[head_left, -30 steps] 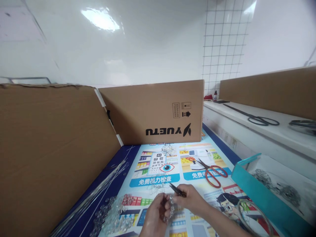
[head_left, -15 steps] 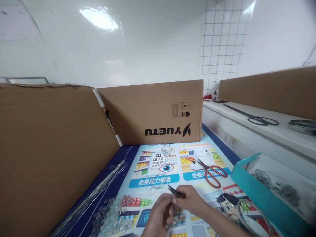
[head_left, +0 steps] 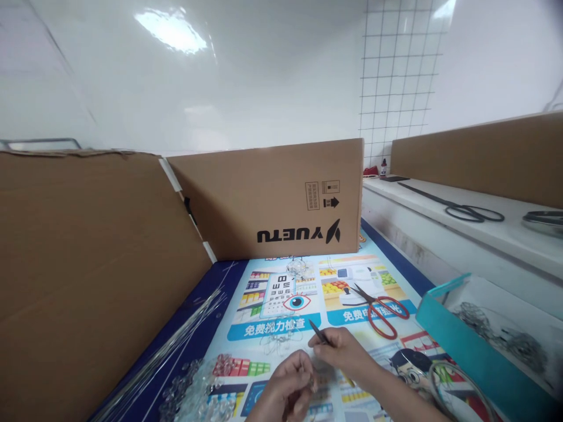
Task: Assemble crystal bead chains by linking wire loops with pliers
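Observation:
Low in the middle of the view, my left hand (head_left: 288, 387) is closed around a short string of clear beads (head_left: 311, 384), fingers curled. My right hand (head_left: 347, 351) sits just beyond it and grips small dark pliers (head_left: 317, 332), whose tip points up and to the left. The two hands nearly touch above a printed poster mat (head_left: 352, 281). A heap of clear beads (head_left: 197, 387) lies left of my left hand. Thin bent wire pieces (head_left: 277, 339) lie on the mat just ahead of the hands.
Red-handled scissors (head_left: 380, 309) lie on the mat to the right. Long straight wires (head_left: 176, 346) run along the left cardboard wall (head_left: 88, 264). A cardboard box (head_left: 272, 199) stands at the back. A teal-edged box (head_left: 457, 346) with wire bundles sits right, a wire ring (head_left: 461, 392) beside it.
My right hand has lifted the pliers slightly and moved right. My left hand has dropped lower and curled tighter, hiding most of the beads. The view shifted a little.

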A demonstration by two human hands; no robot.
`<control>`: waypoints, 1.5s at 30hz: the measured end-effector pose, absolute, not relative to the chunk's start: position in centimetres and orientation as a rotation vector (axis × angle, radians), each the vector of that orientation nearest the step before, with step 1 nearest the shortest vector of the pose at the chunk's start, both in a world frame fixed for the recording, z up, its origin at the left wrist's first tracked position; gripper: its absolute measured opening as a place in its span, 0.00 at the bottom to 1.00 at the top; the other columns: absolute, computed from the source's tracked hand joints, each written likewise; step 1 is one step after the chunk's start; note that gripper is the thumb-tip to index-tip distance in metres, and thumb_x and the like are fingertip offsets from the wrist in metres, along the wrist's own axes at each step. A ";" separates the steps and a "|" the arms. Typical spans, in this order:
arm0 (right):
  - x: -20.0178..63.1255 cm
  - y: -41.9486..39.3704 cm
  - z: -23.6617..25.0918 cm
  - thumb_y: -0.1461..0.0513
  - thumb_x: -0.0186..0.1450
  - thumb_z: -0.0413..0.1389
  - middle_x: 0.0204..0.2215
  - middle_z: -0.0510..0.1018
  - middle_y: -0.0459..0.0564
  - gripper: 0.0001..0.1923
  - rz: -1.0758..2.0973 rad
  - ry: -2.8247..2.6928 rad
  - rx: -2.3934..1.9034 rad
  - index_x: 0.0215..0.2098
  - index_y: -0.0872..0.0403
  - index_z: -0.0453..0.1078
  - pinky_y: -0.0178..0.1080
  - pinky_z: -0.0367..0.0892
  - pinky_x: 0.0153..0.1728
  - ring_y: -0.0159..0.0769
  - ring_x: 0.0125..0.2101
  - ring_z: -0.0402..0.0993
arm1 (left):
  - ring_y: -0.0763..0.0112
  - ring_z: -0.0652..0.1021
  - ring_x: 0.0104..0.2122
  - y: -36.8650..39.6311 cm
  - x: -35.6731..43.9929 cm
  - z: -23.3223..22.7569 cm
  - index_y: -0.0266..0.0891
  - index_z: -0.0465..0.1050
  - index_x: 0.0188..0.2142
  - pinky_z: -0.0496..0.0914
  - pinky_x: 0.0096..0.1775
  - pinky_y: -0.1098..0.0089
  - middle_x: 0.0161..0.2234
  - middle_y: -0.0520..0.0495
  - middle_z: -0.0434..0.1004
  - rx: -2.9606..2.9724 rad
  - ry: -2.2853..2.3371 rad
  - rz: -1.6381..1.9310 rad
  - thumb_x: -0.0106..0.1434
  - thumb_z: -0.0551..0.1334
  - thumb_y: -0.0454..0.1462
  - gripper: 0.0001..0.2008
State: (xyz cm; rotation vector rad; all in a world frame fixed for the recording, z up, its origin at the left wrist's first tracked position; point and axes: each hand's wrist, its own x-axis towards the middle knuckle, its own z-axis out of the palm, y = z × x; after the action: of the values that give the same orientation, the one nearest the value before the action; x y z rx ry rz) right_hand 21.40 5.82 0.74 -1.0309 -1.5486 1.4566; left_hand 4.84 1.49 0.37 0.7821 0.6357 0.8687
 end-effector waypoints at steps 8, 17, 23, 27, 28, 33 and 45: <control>21.0 5.2 0.7 0.61 0.52 0.58 0.20 0.68 0.42 0.08 1.629 -1.474 -0.970 0.29 0.59 0.72 0.31 0.56 0.25 0.27 0.22 0.61 | 0.87 0.55 0.10 1.0 4.9 0.3 0.35 0.69 0.26 0.43 0.13 0.78 0.24 0.47 0.73 0.803 0.685 0.836 0.55 0.61 0.36 0.05; 21.1 4.7 0.9 0.66 0.48 0.57 0.17 0.67 0.39 0.06 1.644 -1.427 -1.066 0.27 0.58 0.71 0.30 0.55 0.23 0.26 0.21 0.61 | 0.88 0.54 0.09 0.9 5.4 0.5 0.35 0.68 0.24 0.42 0.13 0.79 0.21 0.47 0.74 0.802 0.701 0.792 0.52 0.62 0.36 0.06; 21.6 4.9 1.0 0.69 0.43 0.56 0.18 0.68 0.39 0.14 1.789 -1.439 -1.056 0.30 0.57 0.70 0.29 0.58 0.21 0.26 0.19 0.62 | 0.87 0.56 0.08 0.9 5.3 0.4 0.34 0.68 0.23 0.42 0.13 0.79 0.20 0.45 0.75 0.834 0.695 0.741 0.50 0.62 0.33 0.04; 21.9 5.1 1.1 0.70 0.40 0.56 0.18 0.70 0.39 0.17 1.903 -1.423 -1.015 0.30 0.57 0.71 0.30 0.61 0.22 0.27 0.19 0.64 | 0.86 0.58 0.09 0.8 5.0 0.2 0.34 0.69 0.23 0.43 0.14 0.78 0.22 0.45 0.76 0.873 0.695 0.709 0.50 0.62 0.32 0.03; 21.9 5.1 1.2 0.70 0.40 0.57 0.17 0.70 0.39 0.16 1.915 -1.415 -1.013 0.30 0.57 0.71 0.30 0.61 0.22 0.26 0.19 0.64 | 0.86 0.58 0.09 0.8 5.0 0.3 0.34 0.69 0.23 0.43 0.14 0.78 0.22 0.45 0.76 0.879 0.699 0.698 0.50 0.62 0.32 0.02; 22.1 4.9 2.0 0.68 0.41 0.59 0.17 0.71 0.40 0.14 1.954 -1.403 -1.023 0.28 0.58 0.71 0.29 0.59 0.20 0.26 0.18 0.65 | 0.86 0.58 0.10 0.6 4.9 0.7 0.34 0.69 0.25 0.42 0.14 0.78 0.23 0.46 0.75 0.889 0.734 0.714 0.50 0.63 0.34 0.04; 22.1 5.2 1.4 0.64 0.45 0.61 0.17 0.71 0.42 0.08 1.923 -1.454 -1.019 0.24 0.59 0.70 0.30 0.55 0.20 0.25 0.17 0.61 | 0.84 0.60 0.12 0.9 4.6 -0.1 0.36 0.66 0.24 0.48 0.14 0.79 0.23 0.49 0.71 0.736 0.702 0.871 0.52 0.60 0.33 0.03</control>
State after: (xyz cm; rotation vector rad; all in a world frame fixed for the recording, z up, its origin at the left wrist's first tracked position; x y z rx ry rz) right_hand 22.07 5.18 1.44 -1.0185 -1.4540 1.9234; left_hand 4.61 0.88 -0.15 0.7358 0.7023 0.8709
